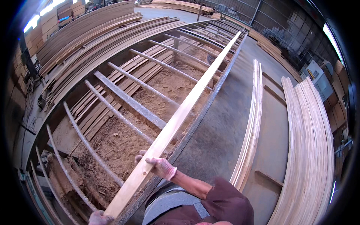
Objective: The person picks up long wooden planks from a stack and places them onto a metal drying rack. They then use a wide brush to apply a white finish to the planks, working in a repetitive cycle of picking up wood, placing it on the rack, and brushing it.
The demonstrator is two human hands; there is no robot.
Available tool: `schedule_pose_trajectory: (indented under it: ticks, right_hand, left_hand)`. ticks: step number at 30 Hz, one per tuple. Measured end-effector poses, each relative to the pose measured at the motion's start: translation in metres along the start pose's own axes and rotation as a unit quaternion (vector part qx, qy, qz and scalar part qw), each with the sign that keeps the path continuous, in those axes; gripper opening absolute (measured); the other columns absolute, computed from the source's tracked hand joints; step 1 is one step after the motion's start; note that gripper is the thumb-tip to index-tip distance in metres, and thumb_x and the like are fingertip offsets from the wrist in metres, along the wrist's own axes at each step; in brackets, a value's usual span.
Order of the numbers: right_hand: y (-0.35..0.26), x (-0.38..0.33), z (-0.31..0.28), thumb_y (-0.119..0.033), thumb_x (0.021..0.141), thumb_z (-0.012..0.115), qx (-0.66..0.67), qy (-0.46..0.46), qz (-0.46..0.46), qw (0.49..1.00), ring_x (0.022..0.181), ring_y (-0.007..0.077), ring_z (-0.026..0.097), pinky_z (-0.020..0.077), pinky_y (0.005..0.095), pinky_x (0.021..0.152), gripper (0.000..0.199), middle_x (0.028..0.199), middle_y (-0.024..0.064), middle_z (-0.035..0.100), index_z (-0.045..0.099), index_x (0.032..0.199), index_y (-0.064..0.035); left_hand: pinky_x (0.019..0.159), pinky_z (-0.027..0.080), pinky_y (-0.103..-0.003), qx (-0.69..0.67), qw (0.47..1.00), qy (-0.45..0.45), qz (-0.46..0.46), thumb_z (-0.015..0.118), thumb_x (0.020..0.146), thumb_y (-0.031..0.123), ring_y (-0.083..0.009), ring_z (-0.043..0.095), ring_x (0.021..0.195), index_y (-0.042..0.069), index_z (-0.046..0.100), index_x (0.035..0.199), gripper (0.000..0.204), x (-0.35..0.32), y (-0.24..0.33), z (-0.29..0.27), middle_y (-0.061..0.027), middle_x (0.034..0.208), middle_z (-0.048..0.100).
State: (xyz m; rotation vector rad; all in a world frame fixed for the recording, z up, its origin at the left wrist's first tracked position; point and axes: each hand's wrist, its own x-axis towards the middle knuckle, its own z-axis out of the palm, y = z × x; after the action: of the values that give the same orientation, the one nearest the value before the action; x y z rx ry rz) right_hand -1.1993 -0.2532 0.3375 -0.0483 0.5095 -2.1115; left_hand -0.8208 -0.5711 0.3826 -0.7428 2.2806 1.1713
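A long pale wooden board (176, 122) runs from the lower left to the far right, lying along the right side of a metal roller frame (131, 98). My right hand (162, 167), in a whitish knitted glove with a pink cuff, is closed around the board, thumb on top and fingertips showing at its left edge. Close to the lower picture edge, my left hand (99, 218), also gloved, grips the board's near end. That hand is partly cut off by the picture edge.
Sawdust (116, 140) and several loose planks (93, 118) lie beneath the rollers. Beyond the frame's left side stand long timber stacks (93, 35). On the floor at the right are a narrow bundle of strips (250, 135) and a wide board stack (305, 150), with wooden bearers (274, 94) between.
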Motion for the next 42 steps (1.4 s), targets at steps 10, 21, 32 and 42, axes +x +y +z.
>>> schedule_pose_trajectory:
  ticks: [10, 21, 32, 42]
  right_hand:
    - [-0.099, -0.048, -0.053, -0.04, 0.097, 0.07, 0.067, 0.184, -0.103, 0.975, 0.121, 0.0363, 0.064, 0.0506, 0.0532, 0.108, 0.06, 0.124, 0.0188, 0.066, 0.05, 0.138, 0.0002]
    - [-0.181, -0.007, 0.01, -0.034, 0.101, 0.068, -0.097, 0.194, -0.194, 0.957, 0.114, 0.0353, 0.067, 0.0545, 0.0497, 0.102, 0.053, 0.124, 0.0172, 0.066, 0.05, 0.138, -0.0008]
    - [-0.23, 0.045, -0.057, -0.032, 0.105, 0.061, -0.122, 0.248, -0.217, 0.936, 0.1, 0.0331, 0.071, 0.0604, 0.0487, 0.09, 0.041, 0.112, 0.0176, 0.07, 0.054, 0.129, 0.0]
    - [-0.179, 0.004, -0.006, -0.02, 0.102, 0.062, -0.565, 0.193, -0.105, 0.795, 0.094, 0.021, 0.072, 0.0583, 0.0335, 0.084, 0.035, 0.111, 0.0161, 0.074, 0.063, 0.129, 0.0028]
  left_hand:
    - [0.068, 0.053, -0.032, -0.032, 0.995, 0.078, -0.059, 0.079, 0.091, 0.013, -0.0147, 0.062, 0.077, 0.004, 0.069, 0.099, 0.016, -0.022, 0.098, 0.075, -0.0051, 0.086, 0.07]
    - [0.066, 0.05, -0.034, -0.034, 0.984, 0.166, 0.045, 0.085, 0.088, 0.033, -0.0127, 0.055, 0.072, 0.006, 0.071, 0.092, 0.03, 0.017, 0.151, 0.039, -0.0017, 0.075, 0.065]
    - [0.064, 0.053, -0.049, 0.277, 0.936, 0.205, 0.066, 0.081, 0.079, 0.049, -0.0404, 0.067, 0.066, 0.006, 0.071, 0.072, 0.045, 0.093, 0.22, 0.03, -0.0191, 0.071, 0.068]
    - [0.053, 0.048, -0.05, 0.321, 0.874, 0.352, 0.094, 0.064, 0.081, 0.078, -0.0377, 0.063, 0.054, 0.007, 0.062, 0.061, 0.074, 0.181, 0.157, 0.007, -0.0187, 0.056, 0.059]
